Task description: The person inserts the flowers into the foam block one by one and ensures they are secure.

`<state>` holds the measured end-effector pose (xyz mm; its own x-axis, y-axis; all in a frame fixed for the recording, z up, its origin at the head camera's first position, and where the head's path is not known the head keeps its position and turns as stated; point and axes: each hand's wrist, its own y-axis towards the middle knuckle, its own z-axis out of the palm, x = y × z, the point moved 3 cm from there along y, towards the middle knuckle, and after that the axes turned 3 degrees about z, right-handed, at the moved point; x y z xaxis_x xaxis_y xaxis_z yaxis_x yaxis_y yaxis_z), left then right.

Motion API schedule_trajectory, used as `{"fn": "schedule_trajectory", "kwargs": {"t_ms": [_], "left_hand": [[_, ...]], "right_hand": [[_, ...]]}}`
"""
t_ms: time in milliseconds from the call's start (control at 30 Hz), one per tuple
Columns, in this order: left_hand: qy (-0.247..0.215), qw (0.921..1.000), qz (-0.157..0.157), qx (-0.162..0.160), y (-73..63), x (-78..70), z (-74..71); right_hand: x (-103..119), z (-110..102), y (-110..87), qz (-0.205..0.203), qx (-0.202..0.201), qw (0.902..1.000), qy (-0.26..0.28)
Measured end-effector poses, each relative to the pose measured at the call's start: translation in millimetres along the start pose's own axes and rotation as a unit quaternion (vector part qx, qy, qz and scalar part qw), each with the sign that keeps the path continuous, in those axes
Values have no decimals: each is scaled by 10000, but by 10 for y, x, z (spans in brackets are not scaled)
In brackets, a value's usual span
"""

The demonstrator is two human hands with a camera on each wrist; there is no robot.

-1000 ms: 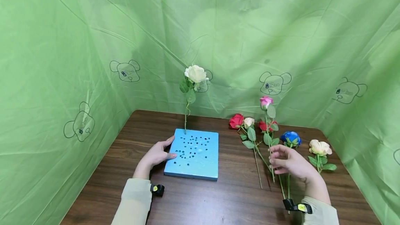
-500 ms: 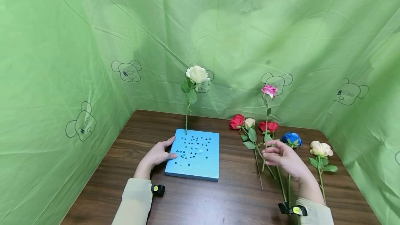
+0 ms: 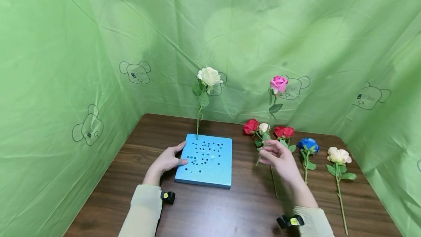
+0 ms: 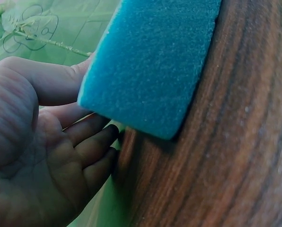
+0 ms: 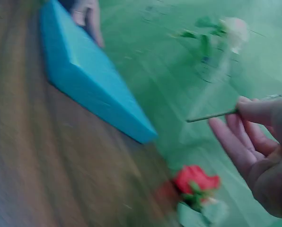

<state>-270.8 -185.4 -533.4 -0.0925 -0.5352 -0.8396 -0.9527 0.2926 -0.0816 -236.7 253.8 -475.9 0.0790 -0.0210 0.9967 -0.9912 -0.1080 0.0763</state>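
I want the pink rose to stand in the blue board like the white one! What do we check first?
1. Is the pink rose pinched in the right grip? Ok.
2. Is the left grip on the blue board? Ok, at its left edge.
3. Are there open holes? Ok, lots.
4. Is the pink rose's stem tip over the board? Not ok, it's off to the right.
5. Is the white rose standing? Ok, near the far edge.
6. Will the stem fit a hole snugly? Cannot tell.
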Motion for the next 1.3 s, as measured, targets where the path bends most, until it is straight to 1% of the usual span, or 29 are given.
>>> {"fn": "schedule_trajectory", "kwargs": {"t_ms": [133,367,500,633,767,900,1100,1200,1300], "left_hand": [[19,10000,-1,1,-5,-7,-5],[58,10000,24,-43,-16,4,0],[111,9999,12,-86,-24,14,1],[111,9999,32,-95,-27,9,1],[105,9999,62,-58,-15,8,3],[69,10000,68,-22,-6,15,4],[-33,10000,25,-22,-9,18,1],[-44,10000,30,-28,-4,22,6],[-19,10000,32,-25,1,27,5]], "right_hand": [[-136,368,142,-144,-124,9992,356],[-311,1007,404,-193,-166,9964,809],[-383,1308,553,-271,-263,9958,836],[-418,1538,681,-367,-417,9949,837],[-433,1691,773,-541,-658,9923,902],[-454,1801,855,-693,-843,9892,974],[-515,1918,954,-758,-960,9883,909],[-549,1960,978,-752,-955,9893,810],[-579,1995,988,-846,-960,9892,708]]}}
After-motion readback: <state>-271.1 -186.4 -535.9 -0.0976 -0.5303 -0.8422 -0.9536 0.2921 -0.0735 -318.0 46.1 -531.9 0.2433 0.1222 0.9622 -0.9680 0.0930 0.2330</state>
